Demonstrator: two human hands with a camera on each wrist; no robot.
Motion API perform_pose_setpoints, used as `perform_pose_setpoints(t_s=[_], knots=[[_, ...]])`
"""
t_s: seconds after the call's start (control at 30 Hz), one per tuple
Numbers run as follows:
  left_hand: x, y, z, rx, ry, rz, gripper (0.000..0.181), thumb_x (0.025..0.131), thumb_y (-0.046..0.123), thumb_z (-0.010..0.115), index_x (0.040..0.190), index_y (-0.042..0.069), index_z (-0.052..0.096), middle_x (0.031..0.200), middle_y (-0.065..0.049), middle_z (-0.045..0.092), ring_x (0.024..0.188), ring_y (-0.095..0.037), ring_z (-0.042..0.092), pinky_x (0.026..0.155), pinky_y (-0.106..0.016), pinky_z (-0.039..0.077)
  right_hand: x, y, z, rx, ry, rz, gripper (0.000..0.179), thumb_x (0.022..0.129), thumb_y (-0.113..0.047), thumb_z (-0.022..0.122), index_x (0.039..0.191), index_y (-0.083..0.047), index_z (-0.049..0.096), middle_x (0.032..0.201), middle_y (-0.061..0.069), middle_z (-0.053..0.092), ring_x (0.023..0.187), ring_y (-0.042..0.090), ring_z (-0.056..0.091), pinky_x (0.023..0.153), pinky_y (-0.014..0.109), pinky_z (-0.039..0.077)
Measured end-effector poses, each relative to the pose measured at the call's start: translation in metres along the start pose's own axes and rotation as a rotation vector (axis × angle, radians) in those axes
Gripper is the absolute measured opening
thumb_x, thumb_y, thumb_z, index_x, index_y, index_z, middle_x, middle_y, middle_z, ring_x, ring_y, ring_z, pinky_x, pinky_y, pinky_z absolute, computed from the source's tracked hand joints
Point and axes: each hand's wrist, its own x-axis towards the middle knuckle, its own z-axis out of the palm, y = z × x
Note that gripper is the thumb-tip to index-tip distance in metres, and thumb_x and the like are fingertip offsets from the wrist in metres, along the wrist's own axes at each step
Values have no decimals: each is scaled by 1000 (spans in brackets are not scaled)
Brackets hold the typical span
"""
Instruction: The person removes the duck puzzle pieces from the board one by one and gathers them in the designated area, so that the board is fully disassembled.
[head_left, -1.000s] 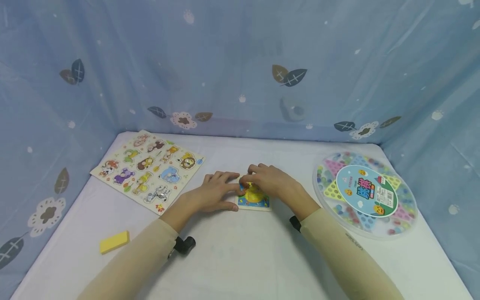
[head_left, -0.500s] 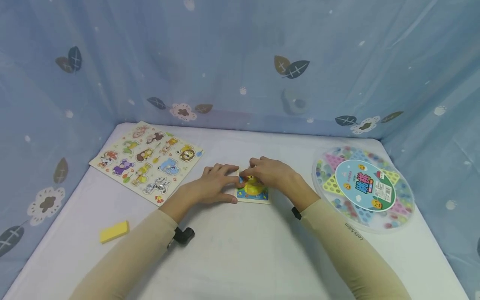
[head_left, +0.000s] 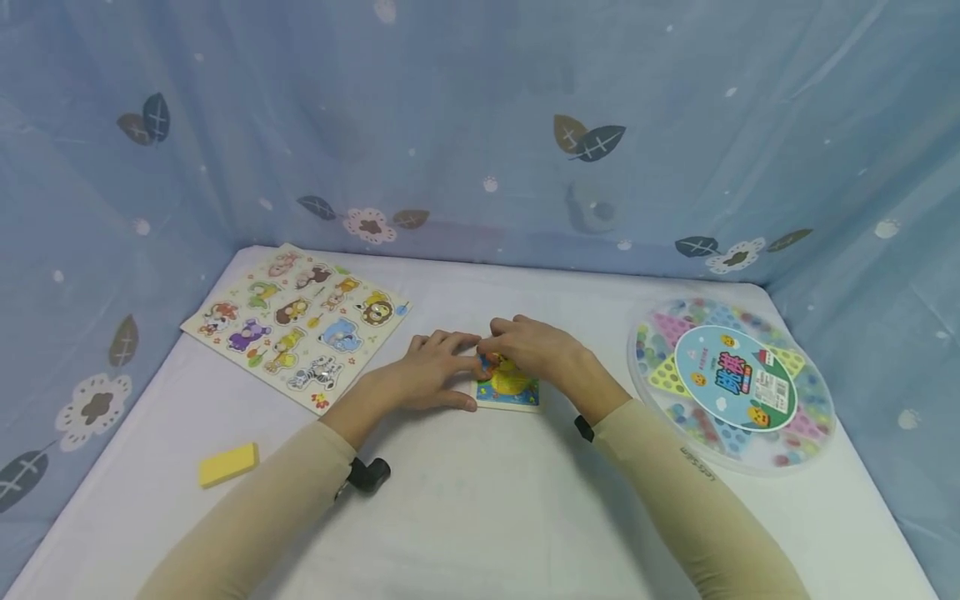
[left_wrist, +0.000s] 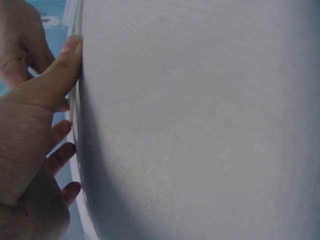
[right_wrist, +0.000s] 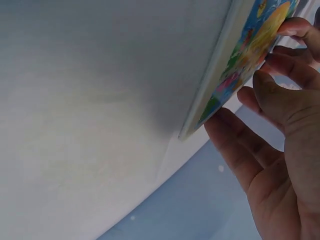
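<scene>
A small square wooden puzzle [head_left: 508,403] with a yellow duck picture lies flat on the table in front of the person. My left hand [head_left: 426,375] holds it at its left side, thumb near the front left corner and a forefinger over the picture. From the far right my right hand [head_left: 536,347] bends over the upper part, its curled fingers covering the upper left of the picture. In the right wrist view the fingertips of the right hand [right_wrist: 275,135] are along the puzzle's edge [right_wrist: 220,70]. Whether they pinch a piece is hidden.
A large animal peg puzzle [head_left: 296,329] lies at the back left. Nearer, to the left, is a yellow block [head_left: 228,464]. At the right sits a round clear Chinese checkers box [head_left: 731,387] with coloured marbles. A blue patterned curtain [head_left: 480,125] encloses the table.
The right hand shifts slightly over the upper left of the duck picture, its fingers moving a little. The left hand stays at the puzzle's left side. The head view tilts slightly.
</scene>
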Motion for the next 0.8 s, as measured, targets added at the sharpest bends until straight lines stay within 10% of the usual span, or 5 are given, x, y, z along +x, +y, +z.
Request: perform_pose_setpoints(t_s=[0.8], knots=[[1,2,-2,49,-16,-9,53,93,66,61,140,40,59,168,-5,26,149,-36,29,109,-63,30,-1,6,-3,140,33,-2,56,92,9,68,133,-29,64,121,1,61,104,25,65,95,40,55]])
